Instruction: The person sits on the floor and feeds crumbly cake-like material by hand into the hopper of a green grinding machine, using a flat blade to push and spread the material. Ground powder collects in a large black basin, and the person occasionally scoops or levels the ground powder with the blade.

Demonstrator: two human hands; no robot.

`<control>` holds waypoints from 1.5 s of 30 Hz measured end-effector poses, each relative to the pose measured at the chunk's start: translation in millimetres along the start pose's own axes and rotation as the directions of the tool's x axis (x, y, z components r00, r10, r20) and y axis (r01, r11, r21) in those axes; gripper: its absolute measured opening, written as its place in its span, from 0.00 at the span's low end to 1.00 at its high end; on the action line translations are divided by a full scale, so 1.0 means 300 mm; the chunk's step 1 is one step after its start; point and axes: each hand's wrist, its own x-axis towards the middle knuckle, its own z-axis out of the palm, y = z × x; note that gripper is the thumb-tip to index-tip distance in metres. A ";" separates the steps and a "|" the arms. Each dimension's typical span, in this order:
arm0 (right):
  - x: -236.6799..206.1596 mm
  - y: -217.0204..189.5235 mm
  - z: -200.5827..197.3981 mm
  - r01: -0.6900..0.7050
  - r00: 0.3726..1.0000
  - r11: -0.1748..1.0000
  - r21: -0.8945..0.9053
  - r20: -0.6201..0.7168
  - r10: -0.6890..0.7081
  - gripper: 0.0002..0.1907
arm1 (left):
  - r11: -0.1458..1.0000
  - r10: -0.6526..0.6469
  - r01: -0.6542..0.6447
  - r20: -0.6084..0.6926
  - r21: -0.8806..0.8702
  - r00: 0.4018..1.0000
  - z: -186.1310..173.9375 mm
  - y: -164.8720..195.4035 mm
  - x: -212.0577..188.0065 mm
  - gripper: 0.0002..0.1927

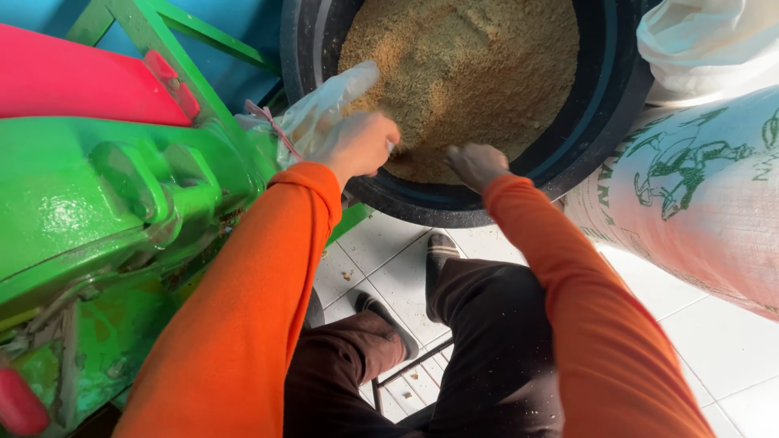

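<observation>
The left hand (357, 144) is closed around the mouth of a thin clear plastic bag (324, 109), holding it at the rim of a large black barrel (604, 105), so that the bag lies half over the edge and half outside, toward the green machine. The right hand (475, 165) reaches down into the barrel, with the fingers pushed into the yellow-brown grain meal (462, 73); it looks cupped, as for scooping, but the fingertips are hidden in the material, so I cannot tell whether it holds anything. The two hands are apart, near each other at the front rim of the barrel. Both arms wear orange sleeves (260, 300). As I judge it, the work of filling the bag is only at its beginning: the bag looks limp and almost flat, and I see no clear mass of meal inside it, while the barrel is full nearly to the top. So most of the scooping is yet to be done, and the closing of the bag also. A thin pinkish string (272, 122) hangs beside the bag's mouth, not tied. Outside the hands, a green machine (97, 211) with a pink-red part (73, 81) stands at the left, just beside the barrel. At the right a large white woven sack (698, 203) with green print leans near the barrel. Below, the person's dark trousers (487, 349) and shoes are over a white tiled floor (722, 341), where a few crumbs lie.
</observation>
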 end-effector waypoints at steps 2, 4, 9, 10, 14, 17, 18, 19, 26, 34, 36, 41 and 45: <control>0.045 -0.013 0.001 -0.039 0.977 0.994 -0.103 -0.213 0.016 0.21 | 0.947 0.212 -0.147 -0.214 0.286 0.953 -0.011 0.010 0.009 0.11; 0.097 -0.004 -0.008 -0.129 0.947 0.984 -0.123 -0.311 0.086 0.15 | 0.863 0.304 -0.132 -0.293 0.488 0.906 -0.034 0.009 0.021 0.07; 0.152 0.157 -0.087 -0.317 0.708 0.828 0.462 -0.466 0.531 0.19 | 0.866 0.160 0.037 -0.347 0.498 0.924 -0.073 -0.022 0.022 0.10; 0.137 0.176 -0.097 -0.293 0.728 0.851 0.435 -0.476 0.494 0.19 | 0.866 0.160 0.040 -0.351 0.498 0.923 -0.074 -0.023 0.021 0.10; 0.032 0.125 -0.082 -0.158 0.905 0.985 0.075 -0.389 0.175 0.14 | 0.839 0.211 -0.021 -0.291 0.544 0.933 -0.070 -0.023 0.020 0.22; -0.026 0.022 -0.036 0.073 0.997 0.997 -0.020 -0.003 -0.073 0.19 | 0.759 0.022 0.138 -0.238 0.636 0.971 -0.063 -0.015 0.023 0.11; -0.029 -0.001 -0.025 0.085 0.973 0.992 -0.091 0.223 -0.063 0.26 | 0.789 0.010 0.149 -0.254 0.596 0.967 -0.062 -0.014 0.021 0.11; -0.029 -0.009 -0.018 0.022 0.983 0.999 -0.044 0.185 -0.014 0.23 | 0.817 -0.004 0.158 -0.268 0.555 0.963 -0.059 -0.016 0.021 0.11; 0.016 0.056 0.000 -0.187 0.974 0.979 0.082 -0.115 0.195 0.20 | 0.910 0.197 0.056 -0.547 0.411 0.813 -0.083 -0.061 0.019 0.11; -0.001 0.111 0.011 -0.355 0.896 0.909 0.218 -0.196 0.397 0.24 | 0.910 0.046 0.041 -0.199 0.412 0.979 -0.071 -0.016 0.027 0.09; 0.004 0.131 0.014 -0.380 0.874 0.887 0.263 -0.211 0.437 0.24 | 0.894 0.011 0.069 -0.177 0.442 0.984 -0.064 -0.026 0.030 0.09; 0.008 0.216 0.011 -0.478 0.707 0.697 0.535 -0.236 0.666 0.24 | 0.854 -0.023 0.133 -0.220 0.503 0.975 -0.054 -0.079 0.037 0.10; -0.035 0.254 -0.001 -0.419 0.583 0.694 0.585 -0.412 0.700 0.21 | 0.823 -0.015 0.152 -0.245 0.548 0.969 -0.055 -0.079 0.042 0.10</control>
